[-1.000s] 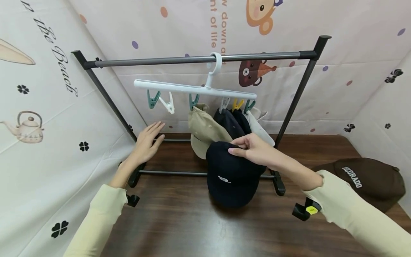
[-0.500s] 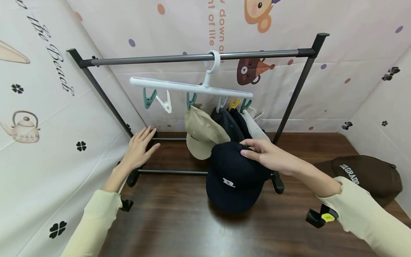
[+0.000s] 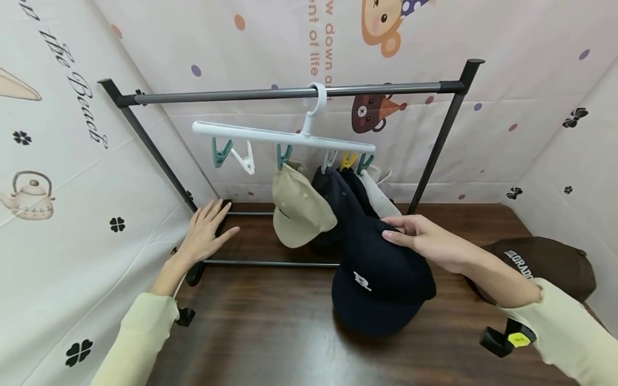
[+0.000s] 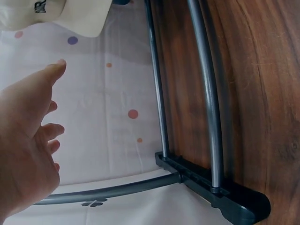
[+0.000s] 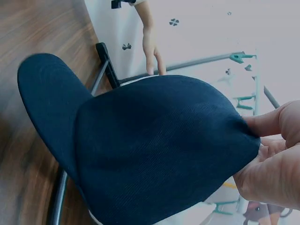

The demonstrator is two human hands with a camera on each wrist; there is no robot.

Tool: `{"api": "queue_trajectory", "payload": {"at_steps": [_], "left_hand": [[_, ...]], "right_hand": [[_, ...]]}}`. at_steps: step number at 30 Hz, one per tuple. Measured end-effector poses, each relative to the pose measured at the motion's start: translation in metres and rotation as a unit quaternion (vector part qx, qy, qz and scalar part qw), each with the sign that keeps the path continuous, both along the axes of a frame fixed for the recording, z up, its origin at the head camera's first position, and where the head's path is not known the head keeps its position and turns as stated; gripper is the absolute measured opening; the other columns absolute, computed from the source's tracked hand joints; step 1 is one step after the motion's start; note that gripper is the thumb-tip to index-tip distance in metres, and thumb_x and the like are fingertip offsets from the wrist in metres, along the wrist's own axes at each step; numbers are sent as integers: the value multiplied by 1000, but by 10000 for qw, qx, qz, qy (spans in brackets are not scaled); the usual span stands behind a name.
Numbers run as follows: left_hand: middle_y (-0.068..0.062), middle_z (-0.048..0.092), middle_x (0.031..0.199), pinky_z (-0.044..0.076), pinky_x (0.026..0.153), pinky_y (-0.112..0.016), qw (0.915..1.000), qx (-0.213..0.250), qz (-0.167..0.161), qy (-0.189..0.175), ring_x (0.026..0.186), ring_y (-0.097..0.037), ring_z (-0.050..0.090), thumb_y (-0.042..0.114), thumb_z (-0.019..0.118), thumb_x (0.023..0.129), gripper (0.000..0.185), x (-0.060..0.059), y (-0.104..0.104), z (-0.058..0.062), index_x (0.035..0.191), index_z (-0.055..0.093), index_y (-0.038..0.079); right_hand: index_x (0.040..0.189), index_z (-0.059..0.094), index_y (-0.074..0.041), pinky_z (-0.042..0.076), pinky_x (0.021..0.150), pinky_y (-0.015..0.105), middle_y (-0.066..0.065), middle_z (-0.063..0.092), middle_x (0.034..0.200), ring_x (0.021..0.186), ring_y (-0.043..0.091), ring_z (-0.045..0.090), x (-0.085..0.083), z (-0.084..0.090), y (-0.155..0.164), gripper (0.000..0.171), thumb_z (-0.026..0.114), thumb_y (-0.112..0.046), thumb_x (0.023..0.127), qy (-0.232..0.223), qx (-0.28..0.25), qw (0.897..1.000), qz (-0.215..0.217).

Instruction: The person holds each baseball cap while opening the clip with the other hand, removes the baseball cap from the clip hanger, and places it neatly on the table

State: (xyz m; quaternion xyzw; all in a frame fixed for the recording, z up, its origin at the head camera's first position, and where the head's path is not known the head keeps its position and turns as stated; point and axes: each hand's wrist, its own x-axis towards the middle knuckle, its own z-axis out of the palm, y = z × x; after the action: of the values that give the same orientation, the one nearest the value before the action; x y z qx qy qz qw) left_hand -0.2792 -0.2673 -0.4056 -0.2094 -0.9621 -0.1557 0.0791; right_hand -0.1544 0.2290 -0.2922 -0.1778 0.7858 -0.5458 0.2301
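Observation:
A dark navy baseball cap point(image 3: 381, 273) with a white emblem hangs brim-down from my right hand point(image 3: 429, 238), whose thumb and fingers pinch its crown. In the right wrist view the cap point(image 5: 154, 145) fills the middle, its brim toward the upper left. My left hand point(image 3: 205, 233) is held in the air near the rack's left post, fingers straight and holding nothing. A light blue clip hanger point(image 3: 285, 138) hooks over the rack's top bar. From its clips hang a khaki cap point(image 3: 301, 206), dark caps point(image 3: 338, 193) and a white cap point(image 3: 379, 195); two left clips hold nothing.
The black metal rack point(image 3: 232, 96) stands on a brown wood-grain surface point(image 3: 251, 332). At the right lies a brown cap point(image 3: 545, 268) with white lettering. Printed white fabric point(image 3: 251, 48) covers the back and sides.
My right hand has carried the navy cap to the right, away from the khaki cap, and the emblem now shows more fully. My left hand has moved slightly left and down.

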Motion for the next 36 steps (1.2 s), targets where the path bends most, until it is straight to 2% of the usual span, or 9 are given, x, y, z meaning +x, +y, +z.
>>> {"api": "queue_trajectory", "payload": {"at_steps": [7,10,15,24,28,32,36], "left_hand": [[-23,14,170,4,125,-66,9996,-249,105,21,159,-43,7,51,58,101,84,1,-3,-5,164,22,10],[-24,14,170,4,125,-66,9991,-409,131,65,158,-44,7,52,59,100,85,0,-5,-4,164,22,10],[-25,15,169,5,124,-67,9986,-497,137,91,158,-46,8,50,60,99,85,0,-8,-5,164,22,10],[-26,15,169,2,125,-66,9989,-432,187,66,158,-45,7,51,59,100,85,4,-14,-8,164,22,11],[-26,16,169,2,125,-65,9988,-425,228,94,158,-46,8,52,58,100,85,5,-15,-9,165,22,12],[-25,15,169,2,126,-64,9987,-447,246,69,158,-44,7,54,58,100,85,4,-14,-9,165,21,14],[-25,14,170,2,125,-65,9986,-460,251,16,159,-44,6,54,58,100,85,3,-15,-10,165,20,13]], "right_hand": [[156,30,7,54,96,21,25,61,140,114,1,67,4,-4,20,60,49,-25,110,-57,119,9996,-268],[157,29,7,54,96,21,25,56,146,115,0,66,5,-6,27,61,49,-25,110,-99,89,9993,-343],[157,28,7,54,96,21,16,61,143,116,1,66,6,-9,39,61,48,-25,110,-195,-1,9990,-413],[157,23,10,56,94,24,-9,68,130,116,6,68,7,-17,63,59,45,-21,111,-469,-195,9980,-383],[156,20,11,58,92,27,-13,68,127,114,8,69,7,-23,75,58,43,-19,112,-529,-256,9975,-403],[157,17,11,58,91,26,-17,66,126,114,4,67,6,-27,87,58,41,-19,112,-558,-140,9967,-569],[155,23,8,56,91,24,-19,65,126,114,1,65,4,-31,98,53,39,-19,112,-514,-62,9962,-704]]}}
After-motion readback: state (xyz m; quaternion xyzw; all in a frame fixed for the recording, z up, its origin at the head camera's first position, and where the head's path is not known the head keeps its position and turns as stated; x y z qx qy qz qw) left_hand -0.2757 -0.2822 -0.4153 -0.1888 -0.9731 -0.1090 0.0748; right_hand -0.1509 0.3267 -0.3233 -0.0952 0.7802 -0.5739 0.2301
